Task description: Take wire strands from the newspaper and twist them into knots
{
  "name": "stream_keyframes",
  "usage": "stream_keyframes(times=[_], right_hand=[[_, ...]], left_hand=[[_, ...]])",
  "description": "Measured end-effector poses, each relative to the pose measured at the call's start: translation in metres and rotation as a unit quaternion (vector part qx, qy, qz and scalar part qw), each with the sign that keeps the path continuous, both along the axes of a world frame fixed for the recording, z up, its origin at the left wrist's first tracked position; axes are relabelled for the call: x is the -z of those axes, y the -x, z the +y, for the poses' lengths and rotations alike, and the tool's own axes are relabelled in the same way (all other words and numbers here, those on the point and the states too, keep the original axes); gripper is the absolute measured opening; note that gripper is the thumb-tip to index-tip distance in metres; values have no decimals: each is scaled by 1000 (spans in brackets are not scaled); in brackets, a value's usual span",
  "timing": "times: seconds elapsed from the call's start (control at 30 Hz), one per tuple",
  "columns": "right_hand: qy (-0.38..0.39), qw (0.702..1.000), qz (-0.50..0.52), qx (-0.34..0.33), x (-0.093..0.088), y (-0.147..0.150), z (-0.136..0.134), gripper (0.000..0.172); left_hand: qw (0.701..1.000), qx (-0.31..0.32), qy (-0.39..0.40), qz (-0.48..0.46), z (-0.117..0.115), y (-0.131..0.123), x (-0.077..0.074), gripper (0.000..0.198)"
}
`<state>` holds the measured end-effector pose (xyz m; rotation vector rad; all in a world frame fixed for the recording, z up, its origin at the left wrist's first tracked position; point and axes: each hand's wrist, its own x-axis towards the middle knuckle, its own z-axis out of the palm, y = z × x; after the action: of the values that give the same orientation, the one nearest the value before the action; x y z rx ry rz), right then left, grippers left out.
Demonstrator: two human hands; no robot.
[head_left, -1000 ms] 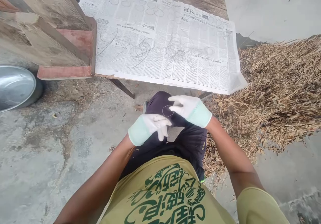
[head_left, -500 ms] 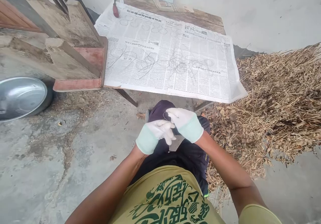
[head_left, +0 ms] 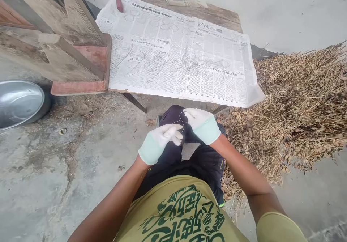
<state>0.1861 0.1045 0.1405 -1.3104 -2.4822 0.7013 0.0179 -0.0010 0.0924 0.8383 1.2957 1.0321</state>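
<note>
A thin wire (head_left: 180, 117), bent into a loop, spans the gap between my two white-gloved hands over my knees. My left hand (head_left: 165, 137) is closed, pinching the wire near its lower side. On the other side, my right hand (head_left: 199, 123) grips the loop between thumb and fingertips. Beyond them, newspaper (head_left: 173, 86) covers a low wooden table (head_left: 225, 16). Many thin wire pieces (head_left: 195, 65), looped and curled, lie scattered over the newsprint. A red-handled tool (head_left: 119, 4) with a thin dark shaft rests at the far left corner.
Left of the table stands a wooden frame (head_left: 76, 57) with a red-brown board. A metal basin (head_left: 20, 102) is on the concrete floor at far left. Dry straw and leaves (head_left: 300, 115) are heaped on the right, beside a pale wall (head_left: 271, 14).
My hands have drawn farther apart, the left shifting left and down the forearm line, so more of the wire loop shows between them. The view has shifted slightly.
</note>
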Motion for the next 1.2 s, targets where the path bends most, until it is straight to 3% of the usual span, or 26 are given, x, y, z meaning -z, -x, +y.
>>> stream_keyframes(times=[0.13, 0.27, 0.4, 0.6, 0.73, 0.87, 1.03, 1.2], right_hand=[[-17, 999, -31, 0, -1, 3, 2, 35], [-87, 989, -119, -6, 0, 8, 2, 38], [-127, 973, -193, -13, 4, 12, -1, 36], [-145, 965, -219, -17, 11, 14, -7, 33], [-92, 980, -178, -17, 12, 17, -8, 35], [-1, 998, -9, 64, 8, 15, -2, 34], [147, 966, 155, 146, -6, 2, 5, 31], [278, 940, 164, 111, -14, 6, 0, 22]], left_hand=[[997, -29, 14, 63, -1, -2, -3, 35], [995, -35, 25, 90, -1, -8, -10, 31], [994, -22, 47, 100, 0, -9, -10, 29], [996, 16, 58, 64, 1, -3, -4, 28], [996, 28, 64, 46, 3, -2, -3, 27], [997, 0, 63, 44, 5, -1, -2, 30], [997, -38, 62, 41, 10, 1, -1, 33], [997, -57, 35, 30, 13, 2, -3, 34]])
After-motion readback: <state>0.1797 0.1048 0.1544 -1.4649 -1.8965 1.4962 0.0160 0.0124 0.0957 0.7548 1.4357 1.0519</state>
